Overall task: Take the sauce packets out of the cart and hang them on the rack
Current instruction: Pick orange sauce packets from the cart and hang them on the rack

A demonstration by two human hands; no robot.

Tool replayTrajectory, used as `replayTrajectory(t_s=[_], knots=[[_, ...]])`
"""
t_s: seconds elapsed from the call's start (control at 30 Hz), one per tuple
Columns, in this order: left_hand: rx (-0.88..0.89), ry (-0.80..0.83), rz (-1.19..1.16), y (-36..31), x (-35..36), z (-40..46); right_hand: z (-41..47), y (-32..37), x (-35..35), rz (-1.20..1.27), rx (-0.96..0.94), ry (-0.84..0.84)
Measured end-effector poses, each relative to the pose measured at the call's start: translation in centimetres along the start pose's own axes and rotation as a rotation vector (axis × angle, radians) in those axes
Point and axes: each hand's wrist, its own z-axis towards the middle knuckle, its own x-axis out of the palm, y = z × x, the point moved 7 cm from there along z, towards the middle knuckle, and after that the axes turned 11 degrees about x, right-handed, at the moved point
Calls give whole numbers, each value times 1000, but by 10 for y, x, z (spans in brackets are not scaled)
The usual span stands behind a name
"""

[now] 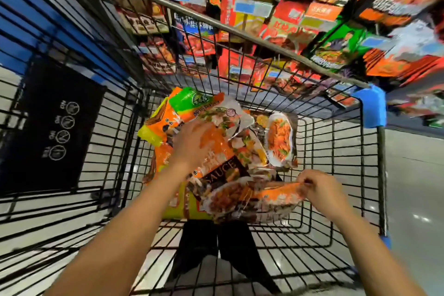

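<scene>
The sauce packets lie heaped in the middle of the cart, toward its far end, overlapping one another on the wire floor. They look like thin, glossy plastic pouches: light, floppy and probably slippery, so they should bend and slide when lifted. A pinch at a flat sealed edge, likely where the hanging hole sits, seems the safest hold. The right hand pinches the edge of a near packet with its fingertips. The left hand lies on top of the heap; whether its fingers grip a packet there I cannot tell. One packet reads "SAUCE"; the other print is too blurred to read. Beyond the cart's far rim, the rack hangs full of similar packets with blue price tags.
</scene>
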Motion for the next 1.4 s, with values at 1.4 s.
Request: replayTrajectory(t_s=[1.4], knots=[[167, 267, -135, -74, 32, -41, 8, 59, 5, 164, -380, -133]])
